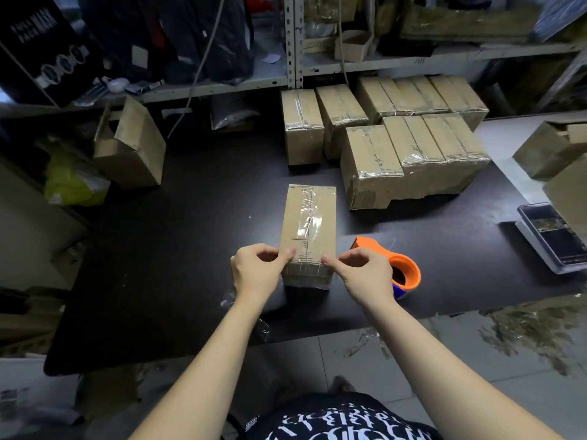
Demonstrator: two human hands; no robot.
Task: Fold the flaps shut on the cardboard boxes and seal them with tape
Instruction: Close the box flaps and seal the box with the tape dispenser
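While clear tape (313,222) glints in a wrinkled strip along its closed top flaps, a long brown cardboard box (309,217) lies at the middle of a matt black table (190,249), its near end between a person's two bare hands. Left hand (254,271) sets its thumb on the top near corner with the other fingers curled in beside the box's left edge; right hand (365,274), fingers bent, pinches at the right near corner with index fingertip on the cardboard. Both forearms reach straight in from the near side. An orange, rounded plastic dispenser (403,271) rests just right of the right hand. Far right, sealed boxes (413,147) sit packed together under glossy film. An open box (133,147) leans at far left beside a yellow bag (70,182). On the far-left shelf a black carton (38,42) reads "MASK" in white. A phone (552,233) lies at the right edge. White lettering on the person's black shirt (336,423) cannot be read.
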